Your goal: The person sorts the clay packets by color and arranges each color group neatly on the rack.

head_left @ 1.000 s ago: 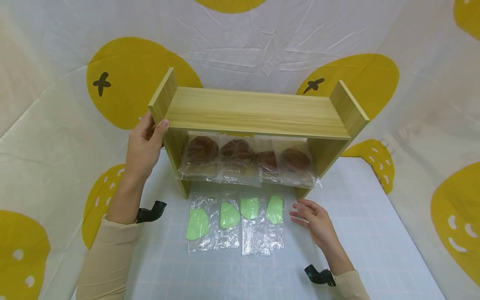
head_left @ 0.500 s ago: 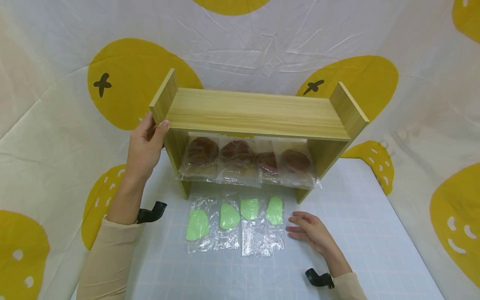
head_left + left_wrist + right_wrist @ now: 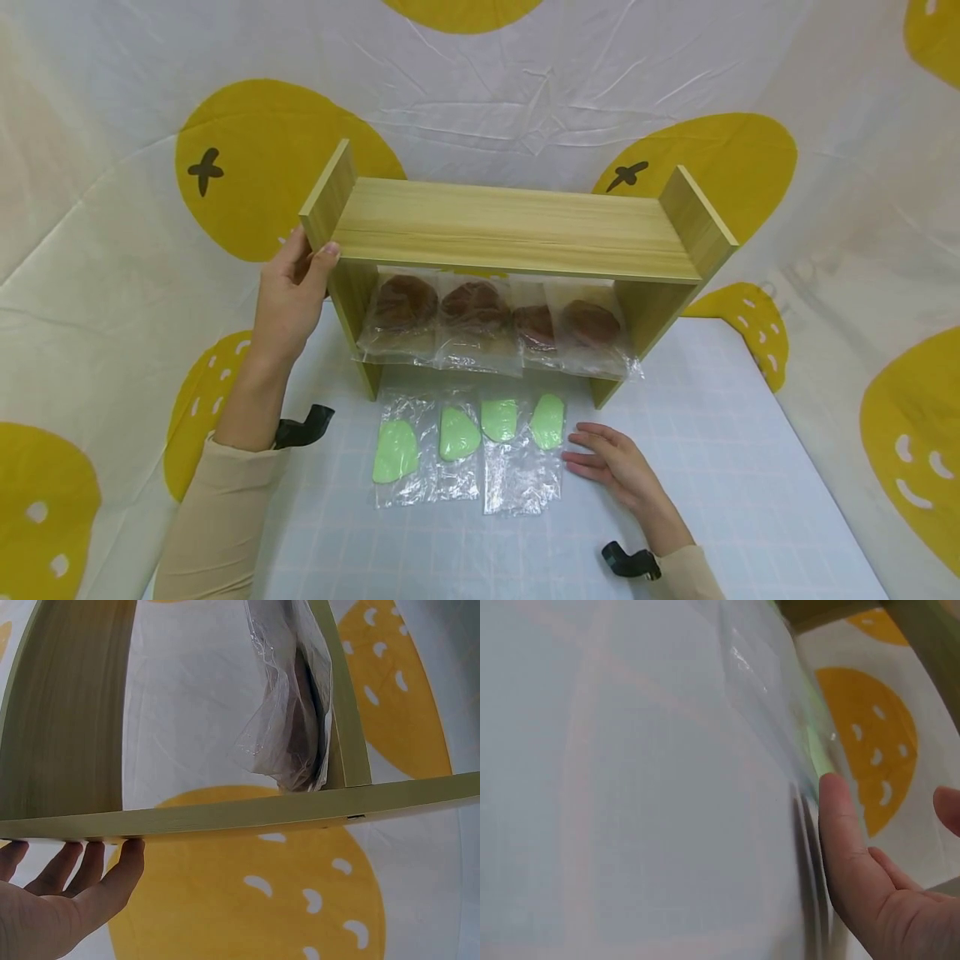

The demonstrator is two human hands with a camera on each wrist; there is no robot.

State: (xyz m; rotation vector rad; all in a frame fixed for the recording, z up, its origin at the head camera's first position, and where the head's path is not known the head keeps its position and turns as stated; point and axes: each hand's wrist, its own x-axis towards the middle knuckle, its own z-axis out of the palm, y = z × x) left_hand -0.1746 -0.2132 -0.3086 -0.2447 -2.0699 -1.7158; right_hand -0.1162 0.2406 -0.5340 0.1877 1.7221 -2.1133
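Observation:
My left hand [image 3: 288,300] grips the left side panel of a two-tier wooden shelf [image 3: 517,225], thumb at the panel's front edge. In the left wrist view its fingertips [image 3: 133,851] lie against the panel's outer face. On the lower tier lean several clear bags with round brown pieces [image 3: 405,302]. Flat on the table before the shelf lie clear bags with light green pieces [image 3: 459,433], side by side in a row. My right hand [image 3: 618,467], fingers loosely extended, touches the right edge of the rightmost green-piece bag [image 3: 543,475]. The right wrist view shows a finger [image 3: 844,832] against that bag.
A pale checked cloth covers the table [image 3: 750,467], whose right edge slants away. Behind hangs a white curtain [image 3: 480,92] with yellow printed shapes, close to the shelf's back. A black wrist mount sits on each forearm.
My right hand has moved left and down from beside the shelf's right foot to the bag's edge. The rightmost green-piece bag has shifted slightly left. My left hand stays on the panel.

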